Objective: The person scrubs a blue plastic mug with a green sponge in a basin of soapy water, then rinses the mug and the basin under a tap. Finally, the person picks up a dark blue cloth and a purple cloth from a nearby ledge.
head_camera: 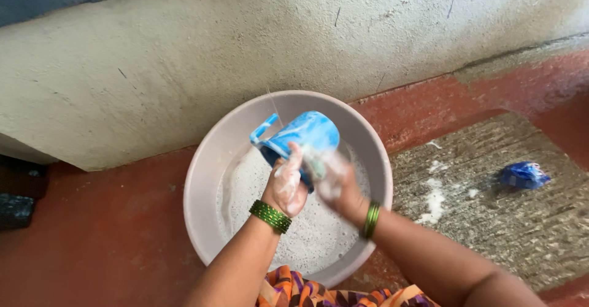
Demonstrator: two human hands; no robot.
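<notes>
A blue plastic mug (pixel 310 134) with a handle at its left is held over a pale grey basin (pixel 202 178) of foamy water. My left hand (pixel 286 184), covered in suds, grips the mug from below. My right hand (pixel 336 181) is blurred and soapy, pressed against the mug's side; whether it holds a scrubber cannot be told. Both wrists carry green bangles.
The basin stands on a red floor (pixel 104 233) against a rough whitewashed wall (pixel 184 49). To the right lies a grey stone slab (pixel 503 221) with patches of foam and a crumpled blue wrapper (pixel 523 174). A patterned orange cloth (pixel 294 290) shows at the bottom.
</notes>
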